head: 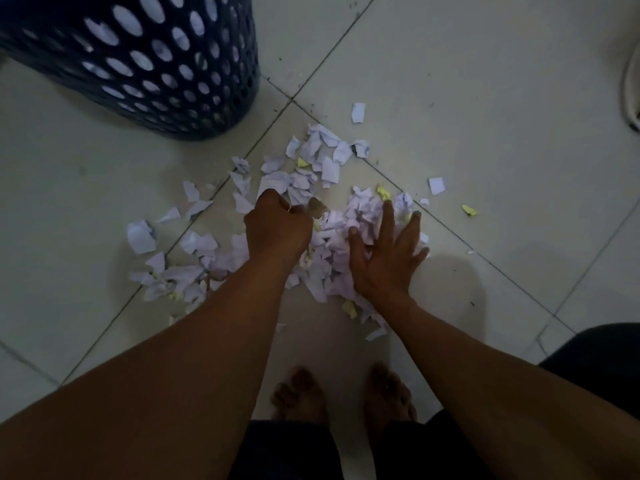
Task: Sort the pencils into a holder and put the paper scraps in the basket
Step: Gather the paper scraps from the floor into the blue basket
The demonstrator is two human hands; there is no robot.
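Note:
A heap of white and a few yellow paper scraps (322, 168) lies spread on the pale tiled floor in the middle of the view. My left hand (277, 226) is curled into a fist over the left part of the heap, and whether it grips scraps is hidden by the back of the hand. My right hand (384, 254) lies flat with straight spread fingers, pressing on the scraps at the right of the heap. The dark blue perforated basket (156, 64) stands at the upper left, apart from the heap. No pencils or holder are in view.
Loose scraps lie away from the heap: one white piece (358, 112) toward the top, one white piece (436, 185) and a yellow one (469, 210) at the right. My bare feet (343, 396) stand below the heap. A dark object (602, 358) sits at the lower right.

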